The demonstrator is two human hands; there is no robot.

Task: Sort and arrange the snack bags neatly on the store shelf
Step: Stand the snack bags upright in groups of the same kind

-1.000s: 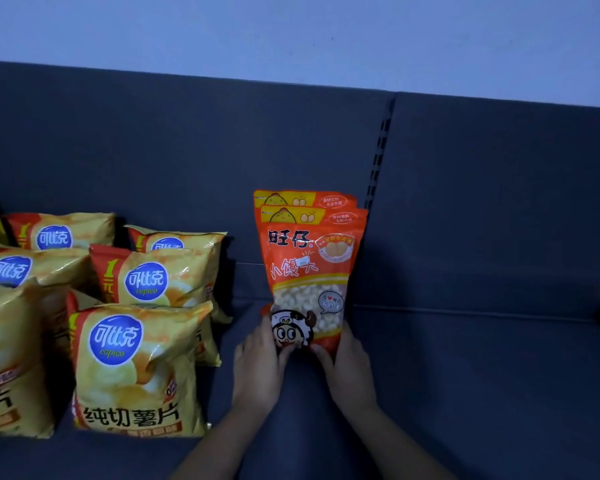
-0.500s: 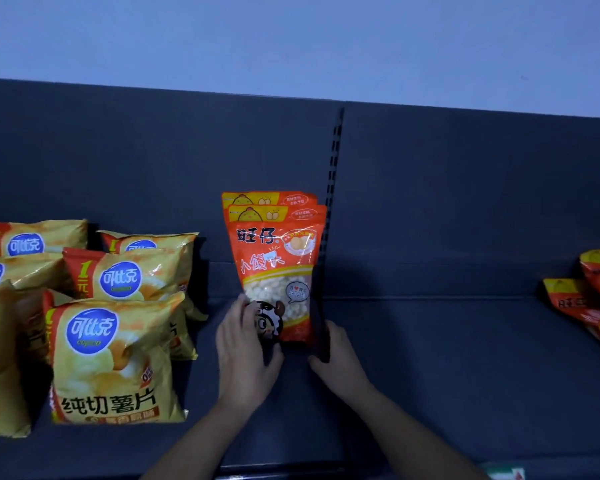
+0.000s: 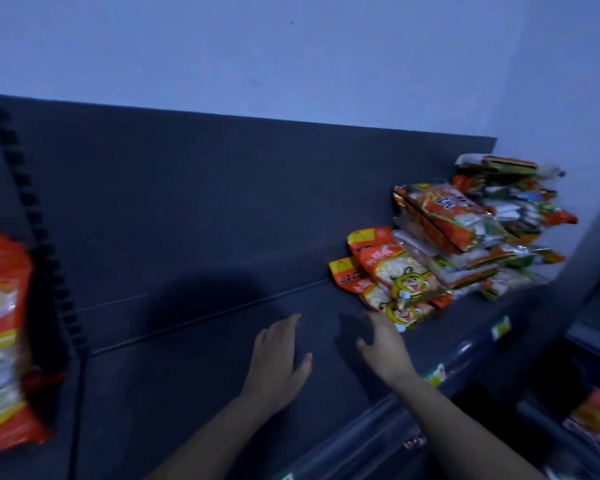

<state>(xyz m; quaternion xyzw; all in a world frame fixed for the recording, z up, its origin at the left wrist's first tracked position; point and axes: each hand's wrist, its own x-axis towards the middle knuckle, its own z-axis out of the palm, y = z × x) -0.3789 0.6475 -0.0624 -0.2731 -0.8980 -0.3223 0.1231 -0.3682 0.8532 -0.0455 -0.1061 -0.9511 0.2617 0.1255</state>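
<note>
An orange snack bag [image 3: 0, 337] stands upright at the far left of the dark shelf [image 3: 194, 368]. At the right end lies a loose pile of orange and white snack bags [image 3: 465, 237]. Two orange bags with a cartoon bee [image 3: 399, 282] lie at the pile's near edge. My left hand [image 3: 278, 358] hovers over the bare middle of the shelf, fingers spread, holding nothing. My right hand [image 3: 385, 344] reaches toward the bee bags, fingers spread, its fingertips just short of or touching the lowest bag.
A slotted upright strip [image 3: 39, 233] divides the shelf's back panel at the left. The shelf's front rail [image 3: 465, 355] carries price labels. A lower shelf at the bottom right holds more orange packets [image 3: 593, 420]. A pale wall rises behind.
Both hands let go of the upright orange bag and moved right along the shelf. My view swung right, so the yellow chip bags left the frame and the pile came in.
</note>
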